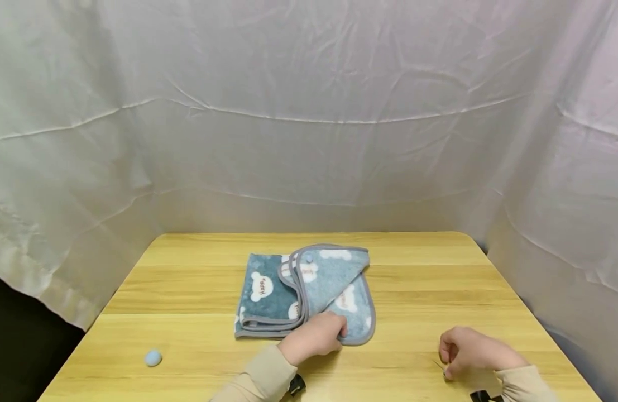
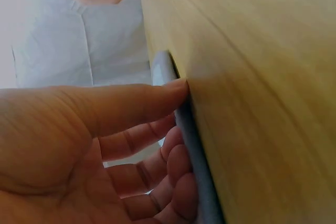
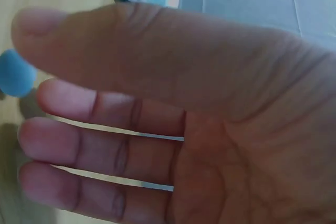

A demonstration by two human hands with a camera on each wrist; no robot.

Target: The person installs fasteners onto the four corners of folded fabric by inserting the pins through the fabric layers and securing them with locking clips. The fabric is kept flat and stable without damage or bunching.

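A folded fleece blanket (image 1: 271,282) with white bear prints and grey trim lies mid-table, one flap (image 1: 339,273) folded back. My left hand (image 1: 316,335) pinches its near grey edge (image 2: 197,145) between thumb and curled fingers. Off to the right, my right hand (image 1: 472,352) pinches a thin, pin-like piece (image 1: 439,365) in its fingertips, low over the wood. Beyond the right thumb (image 3: 79,40), the wrist view shows a blue ball (image 3: 16,73); the right index finger is hidden behind that thumb.
A light blue ball (image 1: 153,358) sits on the wooden table (image 1: 198,290) at the near left. Another small blue round piece (image 1: 310,258) is on the blanket's flap. Pale curtains (image 1: 309,139) surround the table's back and sides.
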